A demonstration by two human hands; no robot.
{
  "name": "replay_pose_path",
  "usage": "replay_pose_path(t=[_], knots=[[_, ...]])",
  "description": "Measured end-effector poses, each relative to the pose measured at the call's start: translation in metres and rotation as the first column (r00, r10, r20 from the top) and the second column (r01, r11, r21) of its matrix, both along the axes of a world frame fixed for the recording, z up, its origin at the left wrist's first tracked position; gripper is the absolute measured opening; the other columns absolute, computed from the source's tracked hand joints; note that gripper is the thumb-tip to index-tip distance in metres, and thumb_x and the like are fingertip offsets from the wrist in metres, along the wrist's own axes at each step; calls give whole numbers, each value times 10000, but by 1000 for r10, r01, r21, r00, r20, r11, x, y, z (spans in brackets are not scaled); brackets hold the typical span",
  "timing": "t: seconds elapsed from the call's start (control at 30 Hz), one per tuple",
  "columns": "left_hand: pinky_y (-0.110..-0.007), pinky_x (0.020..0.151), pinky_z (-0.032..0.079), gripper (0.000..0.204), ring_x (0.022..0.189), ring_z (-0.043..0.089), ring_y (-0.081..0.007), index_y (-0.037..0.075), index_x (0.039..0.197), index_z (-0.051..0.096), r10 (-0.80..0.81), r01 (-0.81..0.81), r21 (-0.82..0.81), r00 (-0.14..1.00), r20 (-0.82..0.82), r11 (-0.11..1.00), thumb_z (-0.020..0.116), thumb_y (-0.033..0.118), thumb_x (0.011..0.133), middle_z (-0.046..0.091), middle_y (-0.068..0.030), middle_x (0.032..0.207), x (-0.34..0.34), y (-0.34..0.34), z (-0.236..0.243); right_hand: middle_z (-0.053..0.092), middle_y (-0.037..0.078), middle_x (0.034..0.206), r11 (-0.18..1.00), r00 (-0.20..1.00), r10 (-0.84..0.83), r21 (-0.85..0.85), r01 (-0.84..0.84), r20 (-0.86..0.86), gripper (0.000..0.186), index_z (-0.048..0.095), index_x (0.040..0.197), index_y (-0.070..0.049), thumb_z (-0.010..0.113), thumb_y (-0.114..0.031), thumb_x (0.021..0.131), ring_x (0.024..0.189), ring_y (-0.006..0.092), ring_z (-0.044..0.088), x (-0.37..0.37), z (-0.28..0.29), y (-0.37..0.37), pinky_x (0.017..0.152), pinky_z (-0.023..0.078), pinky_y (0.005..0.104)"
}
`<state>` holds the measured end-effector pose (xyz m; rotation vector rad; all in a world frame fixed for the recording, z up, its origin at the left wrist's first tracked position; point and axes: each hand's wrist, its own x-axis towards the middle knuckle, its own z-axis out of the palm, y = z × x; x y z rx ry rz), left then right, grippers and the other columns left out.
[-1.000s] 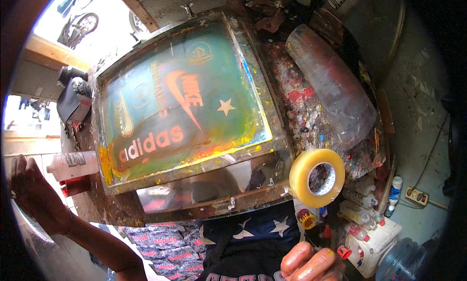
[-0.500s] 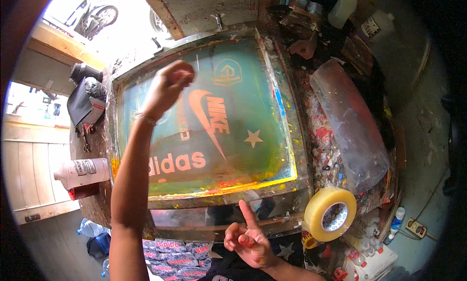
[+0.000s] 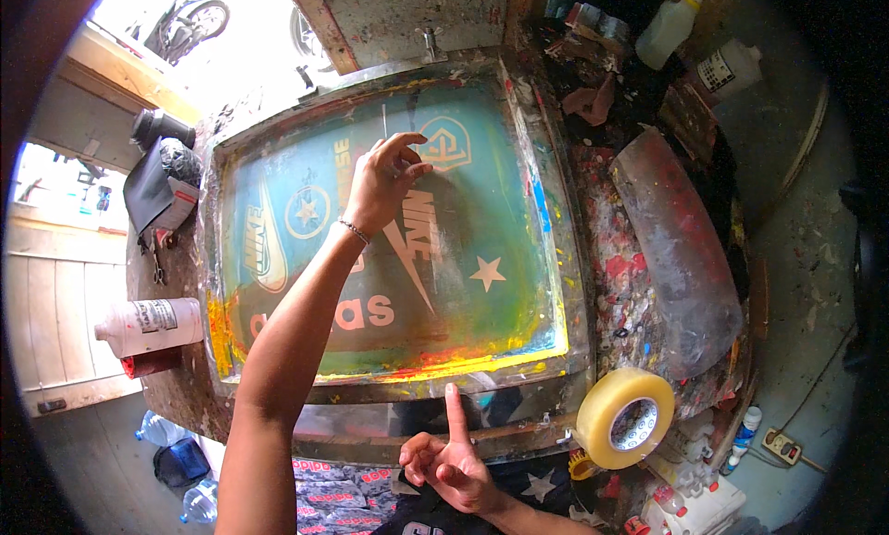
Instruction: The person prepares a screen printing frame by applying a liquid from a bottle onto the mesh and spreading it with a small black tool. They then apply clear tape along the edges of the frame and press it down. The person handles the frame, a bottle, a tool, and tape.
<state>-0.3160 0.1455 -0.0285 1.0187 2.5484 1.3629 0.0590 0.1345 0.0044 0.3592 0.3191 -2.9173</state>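
Note:
A screen-printing frame with a blue-green mesh lies in front of me; pale logo shapes, lettering and a star show on the mesh. My left hand is over the upper middle of the mesh, fingers curved, thumb and forefinger apart, nothing visible between them. I cannot tell whether it touches the mesh. Below the frame's near edge is my right hand, palm up, forefinger stretched toward that edge and the other fingers curled, holding nothing. Yellow and red ink lines the near inside edge.
Right of the frame lie a roll of clear tape and a curved translucent sheet on a paint-spattered surface. A spray bottle stands at the far right. Left are a white bottle and scissors. Printed fabric hangs below.
My left hand has moved right across the mesh, its fingers now looser and more spread. My right hand has shifted slightly left and down, forefinger still stretched. The view has shifted a little.

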Motion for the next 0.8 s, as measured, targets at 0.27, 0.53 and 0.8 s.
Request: replay_pose_path(t=[0.27,0.53,0.8], knots=[[-470,1080,329,937,1286,398,-341,98,1478,355,96,-187,-209,919,-382,960,850,368,730,440,-146,1414,12,-7,-9,596,184,1105,1000,1000,-15,8,15,11,1160,-224,1539,-361,739,-368,892,829,185,537,-3,4,-2,791,454,345],[-568,1177,72,1310,1461,148,-411,25,1554,154,-207,9,-495,915,-346,869,788,690,620,201,-212,1579,88,-39,6,602,224,1117,998,1000,-8,60,7,12,1182,-253,1532,-327,731,-421,884,830,219,586,-12,10,2,804,489,358],[-566,1174,74,1212,1453,199,-389,-12,1538,187,-338,151,-537,902,-268,830,737,666,696,255,-203,1551,127,-53,16,637,239,1118,983,998,65,173,-67,18,1087,-257,1535,-247,644,-413,951,872,233,653,-24,37,16,834,533,361]])
